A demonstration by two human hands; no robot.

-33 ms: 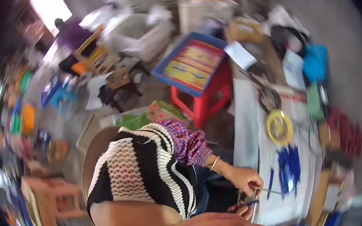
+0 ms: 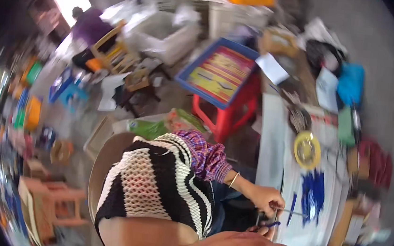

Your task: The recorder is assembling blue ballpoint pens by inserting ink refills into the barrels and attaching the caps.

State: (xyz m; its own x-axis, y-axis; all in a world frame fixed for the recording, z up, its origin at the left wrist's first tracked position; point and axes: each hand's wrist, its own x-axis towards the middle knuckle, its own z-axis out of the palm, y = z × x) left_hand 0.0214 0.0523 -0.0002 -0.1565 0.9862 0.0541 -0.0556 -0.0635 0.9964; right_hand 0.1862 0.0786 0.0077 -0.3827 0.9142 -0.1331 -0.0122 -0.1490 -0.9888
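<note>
My left hand point(image 2: 267, 199), at the end of a purple plaid sleeve with a bangle on the wrist, is closed on a thin metal rod point(image 2: 295, 212). The rod points right over the white-covered table point(image 2: 285, 236). Just below, my right hand point(image 2: 264, 231) shows only in part; its fingers pinch a slim dark blue stick point(image 2: 273, 224). Both hands are close together at the table's near edge. One similar loose blue stick point(image 2: 292, 208) lies beyond the rod. Farther right lies a pile of dark blue sticks point(image 2: 312, 193), too blurred to tell their kind.
A round yellow-rimmed dish point(image 2: 307, 150) lies above the pile. A blue tray point(image 2: 198, 64) with red and yellow contents rests on a red stool point(image 2: 223, 121). A blue bag point(image 2: 351, 84) and cartons line the table's far side. An orange-pink stool point(image 2: 59, 202) stands at lower left.
The view has shifted, so the tray, stool and background sit farther right and slightly lower. Both hands keep their grips; the blue stick in my right hand has tilted slightly.
</note>
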